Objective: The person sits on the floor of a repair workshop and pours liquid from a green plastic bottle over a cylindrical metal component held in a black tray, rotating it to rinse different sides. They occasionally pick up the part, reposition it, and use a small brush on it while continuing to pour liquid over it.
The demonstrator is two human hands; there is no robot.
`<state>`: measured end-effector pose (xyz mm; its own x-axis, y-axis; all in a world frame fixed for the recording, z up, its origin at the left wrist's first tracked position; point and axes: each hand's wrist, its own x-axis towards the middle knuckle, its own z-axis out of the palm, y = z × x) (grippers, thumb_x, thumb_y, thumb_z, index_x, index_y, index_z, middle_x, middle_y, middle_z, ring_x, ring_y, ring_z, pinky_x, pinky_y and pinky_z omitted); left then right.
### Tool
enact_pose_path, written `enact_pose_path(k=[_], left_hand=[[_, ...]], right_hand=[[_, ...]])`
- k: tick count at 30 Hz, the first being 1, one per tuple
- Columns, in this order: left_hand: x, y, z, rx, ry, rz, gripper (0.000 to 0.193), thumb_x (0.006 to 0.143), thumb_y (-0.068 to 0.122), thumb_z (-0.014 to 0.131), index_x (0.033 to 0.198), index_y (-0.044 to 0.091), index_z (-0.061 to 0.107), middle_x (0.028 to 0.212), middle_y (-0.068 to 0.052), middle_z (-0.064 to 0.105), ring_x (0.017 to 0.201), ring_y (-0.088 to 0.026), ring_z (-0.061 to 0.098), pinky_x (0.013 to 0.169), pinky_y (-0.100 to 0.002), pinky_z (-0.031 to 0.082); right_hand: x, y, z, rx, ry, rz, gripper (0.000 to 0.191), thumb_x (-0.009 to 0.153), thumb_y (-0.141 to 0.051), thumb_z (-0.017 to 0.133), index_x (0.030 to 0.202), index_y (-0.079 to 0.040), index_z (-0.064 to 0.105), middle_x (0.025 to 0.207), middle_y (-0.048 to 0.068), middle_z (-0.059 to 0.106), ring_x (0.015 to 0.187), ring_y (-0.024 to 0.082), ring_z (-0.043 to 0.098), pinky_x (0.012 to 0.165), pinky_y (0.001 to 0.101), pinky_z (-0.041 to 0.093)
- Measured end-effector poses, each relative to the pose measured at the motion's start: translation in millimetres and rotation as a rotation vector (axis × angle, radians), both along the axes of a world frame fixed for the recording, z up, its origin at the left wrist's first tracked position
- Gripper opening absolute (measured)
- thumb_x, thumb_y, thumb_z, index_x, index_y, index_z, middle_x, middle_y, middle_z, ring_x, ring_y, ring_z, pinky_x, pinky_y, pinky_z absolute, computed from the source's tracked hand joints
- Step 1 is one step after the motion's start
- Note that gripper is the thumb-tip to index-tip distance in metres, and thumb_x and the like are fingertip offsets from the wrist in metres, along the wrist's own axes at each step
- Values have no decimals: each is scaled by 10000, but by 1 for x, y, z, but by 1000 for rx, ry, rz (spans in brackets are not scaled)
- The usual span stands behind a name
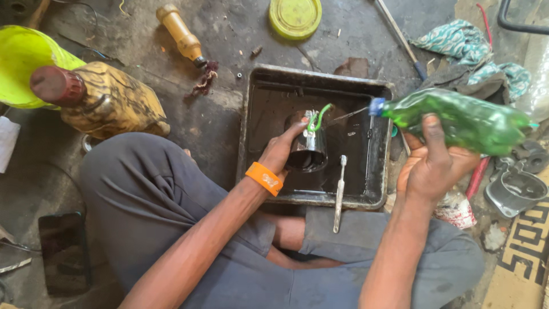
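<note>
Clenched grips: left hand holds one dark cylinder, right hand one green bottle, over one tray.

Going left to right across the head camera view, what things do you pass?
Yellow-green bowl → grimy jug → orange wristband → black cylinder in left hand → toothbrush → green bottle in right hand → grey metal part.

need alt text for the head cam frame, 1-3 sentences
A seated person's left hand holds a dark cylindrical part with a green wire over a black tray, while the right hand squeezes a green plastic bottle, squirting a thin stream at the part. A toothbrush rests on the tray's near rim on a grimy floor.
</note>
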<state>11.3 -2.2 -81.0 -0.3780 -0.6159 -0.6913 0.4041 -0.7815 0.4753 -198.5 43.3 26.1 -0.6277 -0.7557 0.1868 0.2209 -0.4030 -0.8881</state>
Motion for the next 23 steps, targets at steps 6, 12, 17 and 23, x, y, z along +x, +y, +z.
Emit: enact_pose_path(k=[6,12,17,23], left_hand=[[1,0,0,23,-47,36,559,767,456,796,1117,22,747,963,-69,770,836,-148,713,723,-321,572],[3,-1,-1,20,-93,64,606,737,487,820,1099,7,747,946,-90,774,802,-156,731,707,-321,593],[4,-2,1,35,-122,86,615,710,511,832,1059,13,741,911,-96,761,752,-176,720,673,-350,579],[4,-5,1,82,-159,107,685,676,578,832,1056,16,730,892,-102,751,728,-183,704,665,-340,553]], right_hand=[[-1,4,-4,0,66,42,388,1033,160,716,1367,61,547,1175,179,681,1036,270,722,873,486,683],[4,7,0,55,165,22,386,989,144,709,1325,48,544,1212,173,694,1034,269,743,882,451,689],[4,10,5,15,142,33,389,972,162,708,1311,42,560,1192,155,681,1062,236,720,971,386,643],[1,12,-4,31,135,56,398,1013,150,732,1364,47,577,1205,152,676,1081,223,701,1012,361,609]])
